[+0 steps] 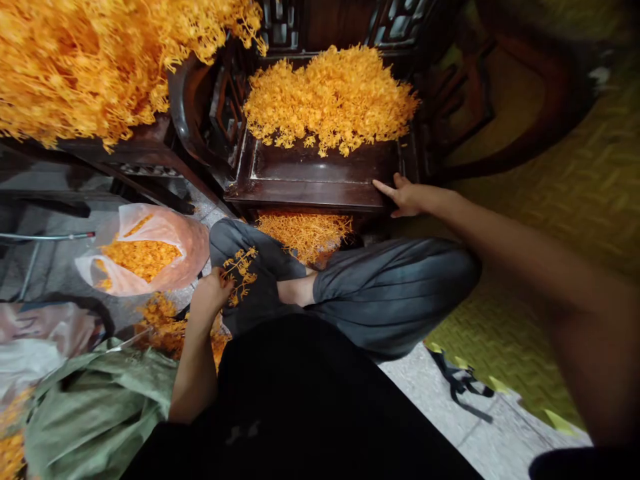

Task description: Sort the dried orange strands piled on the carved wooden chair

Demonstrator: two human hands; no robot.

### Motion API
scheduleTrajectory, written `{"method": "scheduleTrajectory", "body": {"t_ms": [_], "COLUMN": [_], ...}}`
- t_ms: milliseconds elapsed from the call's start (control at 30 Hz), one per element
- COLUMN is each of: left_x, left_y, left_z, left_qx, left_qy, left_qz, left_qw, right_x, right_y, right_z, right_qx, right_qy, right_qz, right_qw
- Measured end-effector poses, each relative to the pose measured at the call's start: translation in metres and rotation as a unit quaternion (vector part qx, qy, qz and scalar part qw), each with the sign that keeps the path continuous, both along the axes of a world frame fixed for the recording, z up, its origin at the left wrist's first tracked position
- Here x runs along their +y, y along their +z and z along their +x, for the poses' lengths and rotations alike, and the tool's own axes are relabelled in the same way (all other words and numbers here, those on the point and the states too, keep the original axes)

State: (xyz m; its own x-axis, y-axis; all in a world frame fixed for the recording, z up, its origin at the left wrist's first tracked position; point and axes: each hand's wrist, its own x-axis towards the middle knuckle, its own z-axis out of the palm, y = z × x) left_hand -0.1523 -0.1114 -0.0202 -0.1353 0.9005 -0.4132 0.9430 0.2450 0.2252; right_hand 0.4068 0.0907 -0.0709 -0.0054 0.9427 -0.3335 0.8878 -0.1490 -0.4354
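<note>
The left hand [215, 290] is closed in a pinch on a sprig [243, 272], orange and branching, which is held out over the grey trousers [390, 287] near the left knee. The right hand [407, 199] is spread fairly wide, its index finger stretched to the front right edge of the dark wooden seat [320, 175]; how firmly it rests there I cannot tell. Toward the back of the seat lies a heap [330, 97] of like orange stuff, leaving a bare strip of wood along the front. The crossed legs lie between the sprig and the right hand, and the left knee rises close to the seat's front edge. Beneath the seat sits a bundle [304, 233] of thin orange strands, partly hidden by the legs. At upper left a larger heap [80, 67] covers a table [133, 137], with the chair's curved arm [193, 113] standing between it and the seat. On the floor beside the left knee, an open clear bag [197, 237] holds orange pieces; loose sprigs [165, 323] lie behind the left forearm. A green sack [100, 407] crowds the lower left, next to a pale bag [45, 333] and below a metal tube [50, 236]. On the right a yellow-green mat [565, 227] reaches past the chair, a black strap [457, 387] lying by its edge on the tiles [435, 383]
</note>
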Motion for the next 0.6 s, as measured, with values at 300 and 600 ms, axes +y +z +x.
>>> {"method": "scheduleTrajectory", "body": {"t_ms": [300,600], "left_x": [0.039,0.223], "left_y": [0.119,0.164], "left_z": [0.008,0.025], "left_qx": [-0.243,-0.222], "left_qy": [-0.008,0.018], "left_qz": [0.196,0.472], "left_qw": [0.950,0.853], "right_x": [0.010,-0.002], "right_y": [0.025,0.142], "right_z": [-0.005,-0.050], "right_qx": [-0.044,-0.036], "right_qy": [0.072,0.090], "right_qz": [-0.085,0.189], "right_qw": [0.993,0.977]}}
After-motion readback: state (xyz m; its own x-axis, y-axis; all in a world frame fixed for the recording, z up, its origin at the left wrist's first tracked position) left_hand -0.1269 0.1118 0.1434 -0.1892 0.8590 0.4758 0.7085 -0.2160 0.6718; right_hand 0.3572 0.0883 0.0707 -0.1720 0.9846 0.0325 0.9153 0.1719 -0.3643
